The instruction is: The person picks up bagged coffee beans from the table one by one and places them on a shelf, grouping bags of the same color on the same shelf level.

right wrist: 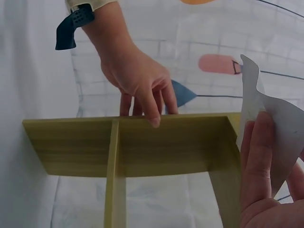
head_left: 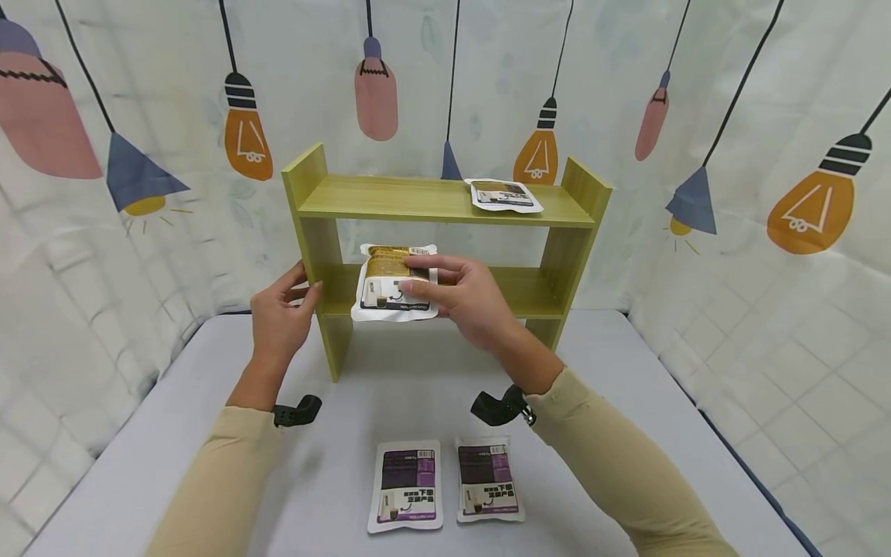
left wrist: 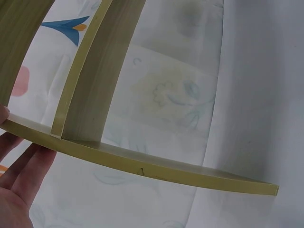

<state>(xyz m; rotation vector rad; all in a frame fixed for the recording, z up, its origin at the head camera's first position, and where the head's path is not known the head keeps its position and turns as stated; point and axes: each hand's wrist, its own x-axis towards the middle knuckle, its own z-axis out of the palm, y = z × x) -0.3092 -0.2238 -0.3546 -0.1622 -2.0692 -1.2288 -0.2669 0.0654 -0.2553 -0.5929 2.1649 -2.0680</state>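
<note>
My left hand (head_left: pixel 280 317) grips the left side panel of a small wooden shelf (head_left: pixel 390 197), its thumb on the inner face and fingers (left wrist: pixel 35 173) on the outer face. A white pouch with a gold and black label (head_left: pixel 386 294) is pinched in my right hand (head_left: pixel 476 302), thumb on the printed front and fingers behind. In the head view the pouch overlaps the shelf's middle board (head_left: pixel 518 294). The right wrist view shows its plain pale back (right wrist: pixel 285 128) and the left hand (right wrist: pixel 137 78) on the panel.
Another pouch with a gold label (head_left: pixel 504 195) lies on the right part of the top board. Two pouches with purple and black labels, one left (head_left: pixel 407 487) and one right (head_left: pixel 489 480), lie on the white table (head_left: pixel 557 495) in front. A patterned cloth (head_left: pixel 306 77) hangs behind.
</note>
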